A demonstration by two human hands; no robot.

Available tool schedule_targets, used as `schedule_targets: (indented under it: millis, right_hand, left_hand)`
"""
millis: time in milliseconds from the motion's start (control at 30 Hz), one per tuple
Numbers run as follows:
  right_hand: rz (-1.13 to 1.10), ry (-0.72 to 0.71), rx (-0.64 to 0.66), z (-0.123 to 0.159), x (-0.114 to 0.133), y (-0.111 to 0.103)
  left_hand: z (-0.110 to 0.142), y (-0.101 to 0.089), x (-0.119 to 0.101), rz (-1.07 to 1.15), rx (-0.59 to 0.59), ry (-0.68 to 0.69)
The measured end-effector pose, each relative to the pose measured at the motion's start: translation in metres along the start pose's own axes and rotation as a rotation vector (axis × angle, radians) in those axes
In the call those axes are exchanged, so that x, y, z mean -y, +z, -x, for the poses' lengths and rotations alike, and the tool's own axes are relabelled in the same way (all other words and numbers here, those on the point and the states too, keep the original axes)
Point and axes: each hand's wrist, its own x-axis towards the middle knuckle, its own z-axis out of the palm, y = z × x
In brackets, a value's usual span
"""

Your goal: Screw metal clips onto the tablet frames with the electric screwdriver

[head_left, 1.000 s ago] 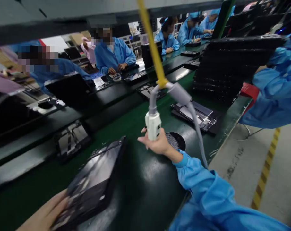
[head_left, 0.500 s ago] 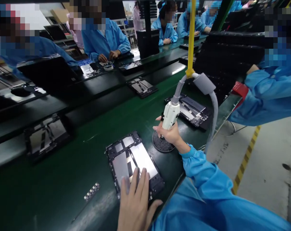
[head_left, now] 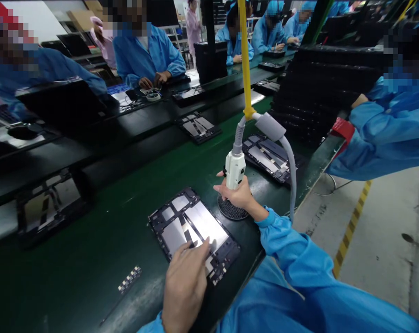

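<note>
My right hand (head_left: 241, 193) is wrapped around a white electric screwdriver (head_left: 235, 169), which hangs upright from a grey cable. The screwdriver's tip is hidden behind the hand, above a round black tray with a gridded surface (head_left: 232, 209). An opened tablet (head_left: 212, 227) with silvery battery plates lies on the green bench in front of me. Over its lower edge is my left hand (head_left: 186, 282), fingers bent and apart, with nothing visible in them; its thumb is hidden. To the left lies a thin dark strip with small pale tabs (head_left: 129, 280).
More opened tablets lie on the bench: one at far left (head_left: 51, 203), one beyond the screwdriver (head_left: 270, 157), one farther back (head_left: 198, 127). A yellow strap (head_left: 244, 60) suspends the cable. Black stacked panels (head_left: 320, 88) stand at right, beside a co-worker's blue sleeve (head_left: 375, 134).
My left hand has drawn back from lying flat on the tablet, and its fingers are now bent. The right hand and screwdriver appear slightly farther left; the whole view has shifted a little.
</note>
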Motion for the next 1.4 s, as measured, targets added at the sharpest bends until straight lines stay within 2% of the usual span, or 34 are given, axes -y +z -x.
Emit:
schedule_targets:
  millis: [133,267,367,433,533,633,767,900,1067,1233,1333,1400]
  right_hand:
    - [0.034,-0.018,0.011,0.001,0.001,-0.001]
    - [0.02,-0.026,0.032,0.001,0.001,-0.002]
    - [0.028,-0.036,0.022,0.001,0.0,-0.002]
    - [0.043,-0.047,0.018,0.001,-0.002,-0.003]
    - [0.058,-0.063,0.036,0.001,-0.002,-0.002]
    - [0.086,-0.116,0.025,0.005,0.006,-0.001]
    - [0.046,-0.217,-0.013,0.009,0.025,0.005]
    - [-0.045,-0.216,0.106,0.013,0.04,0.02]
    - [-0.121,-0.191,0.224,0.024,0.047,0.053]
    - [-0.167,-0.141,0.337,0.035,0.046,0.08]
    - [-0.174,-0.11,0.37,0.038,0.044,0.087]
    - [-0.172,-0.096,0.376,0.04,0.042,0.09]
  left_hand:
    - [0.007,-0.023,0.017,0.012,-0.098,-0.332]
    - [0.021,-0.037,0.032,0.08,-0.113,-0.471]
    - [0.035,-0.041,0.042,0.175,-0.083,-0.59]
    - [0.046,-0.04,0.047,0.228,-0.067,-0.724]
    - [0.056,-0.039,0.053,0.274,-0.122,-0.931]
    - [0.056,-0.038,0.056,0.33,-0.14,-1.035]
    - [0.049,-0.041,0.059,0.508,-0.115,-1.078]
    - [0.046,-0.044,0.061,0.632,-0.134,-1.086]
    - [0.043,-0.047,0.066,0.692,-0.103,-1.156]
    - [0.037,-0.044,0.076,0.637,-0.061,-1.029]
    - [0.035,-0.043,0.076,0.527,-0.043,-0.897]
    - [0.034,-0.043,0.075,0.5,-0.033,-0.878]
